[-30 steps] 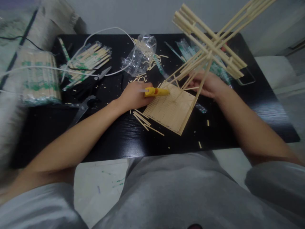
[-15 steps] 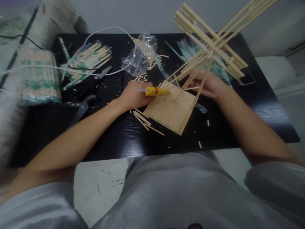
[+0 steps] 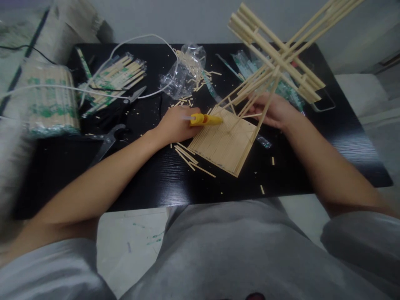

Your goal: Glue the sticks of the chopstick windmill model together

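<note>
My left hand [image 3: 175, 124] grips a yellow glue gun [image 3: 206, 120], its nozzle lying over the left edge of a square base of wooden sticks [image 3: 225, 141] on the black table [image 3: 156, 179]. A tall frame of crossed chopsticks [image 3: 275, 54] rises from that base toward the upper right. My right hand [image 3: 275, 110] holds the frame's lower sticks at the base's far right corner. A white cord [image 3: 137, 41] runs from the gun across the table's back.
Scissors [image 3: 125, 106] and pliers [image 3: 106, 143] lie left of my left hand. Packs of wrapped chopsticks [image 3: 46, 100] sit at the far left, a clear plastic bag [image 3: 184, 71] at the back. Cut stick pieces [image 3: 190, 156] are scattered near the base. A phone [image 3: 323, 104] lies at right.
</note>
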Demonstrator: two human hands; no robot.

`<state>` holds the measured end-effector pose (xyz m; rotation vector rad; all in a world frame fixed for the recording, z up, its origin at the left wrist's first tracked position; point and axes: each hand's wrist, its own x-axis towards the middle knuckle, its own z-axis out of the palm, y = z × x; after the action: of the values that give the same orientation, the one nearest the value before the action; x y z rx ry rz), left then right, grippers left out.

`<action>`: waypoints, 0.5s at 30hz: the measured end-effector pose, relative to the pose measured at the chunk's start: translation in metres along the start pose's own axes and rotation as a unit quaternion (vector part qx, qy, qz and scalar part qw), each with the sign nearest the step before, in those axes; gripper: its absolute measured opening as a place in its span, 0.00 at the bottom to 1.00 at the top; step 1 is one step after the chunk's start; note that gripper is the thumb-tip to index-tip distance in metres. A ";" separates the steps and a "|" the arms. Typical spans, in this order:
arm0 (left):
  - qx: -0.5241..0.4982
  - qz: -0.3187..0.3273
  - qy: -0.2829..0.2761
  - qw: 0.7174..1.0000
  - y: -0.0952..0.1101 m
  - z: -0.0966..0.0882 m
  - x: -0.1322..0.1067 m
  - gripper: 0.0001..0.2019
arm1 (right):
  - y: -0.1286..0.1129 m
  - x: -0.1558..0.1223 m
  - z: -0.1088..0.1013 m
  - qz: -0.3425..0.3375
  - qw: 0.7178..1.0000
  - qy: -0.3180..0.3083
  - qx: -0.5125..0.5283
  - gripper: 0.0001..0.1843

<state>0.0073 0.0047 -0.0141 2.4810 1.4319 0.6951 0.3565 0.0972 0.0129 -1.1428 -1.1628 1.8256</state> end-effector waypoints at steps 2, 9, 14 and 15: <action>0.003 -0.001 0.000 1.000 0.000 0.000 0.000 0.05 | -0.001 0.001 0.000 0.004 1.000 0.001 0.004 0.10; 0.007 -0.003 -0.006 1.000 0.000 -0.002 0.000 0.06 | 0.001 0.001 0.000 -0.001 1.000 0.009 -0.002 0.12; 0.007 -0.007 0.001 1.000 0.000 0.000 0.000 0.06 | 0.003 0.002 -0.002 -0.006 1.000 0.013 0.002 0.12; 0.005 -0.006 -0.001 1.000 -0.001 0.001 0.000 0.06 | 0.003 0.003 -0.002 -0.007 1.000 0.011 0.004 0.11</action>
<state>0.0072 0.0051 -0.0147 2.4780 1.4522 0.6859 0.3574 0.0992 0.0084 -1.1447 -1.1467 1.8024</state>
